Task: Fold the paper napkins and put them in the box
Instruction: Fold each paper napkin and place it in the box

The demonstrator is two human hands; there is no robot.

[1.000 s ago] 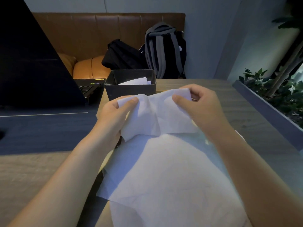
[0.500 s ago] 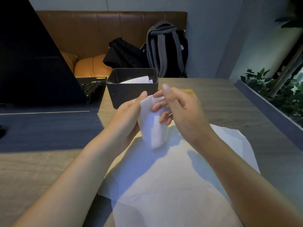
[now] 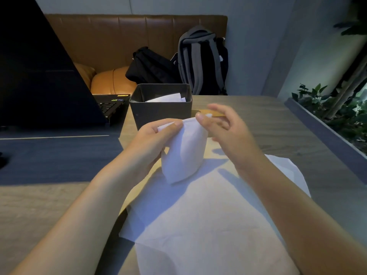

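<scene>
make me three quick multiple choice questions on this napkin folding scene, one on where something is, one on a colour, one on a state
1. Where is the dark grey square box?
A. on the brown leather bench
B. on the wooden table, beyond the hands
C. in the planter

2. What colour is the folded paper napkin that is held up?
A. white
B. yellow
C. green

3. What is the left hand doing?
A. lying flat on the table
B. typing on the laptop
C. pinching the folded napkin's top edge

Answers:
1 B: the box stands on the wooden table, just past both hands.
2 A: the napkin is plain white, like the unfolded sheets lying under it.
3 C: the left hand's thumb and fingers close on the napkin's top, while the right hand touches the same edge with its thumb, fingers spread.
</scene>
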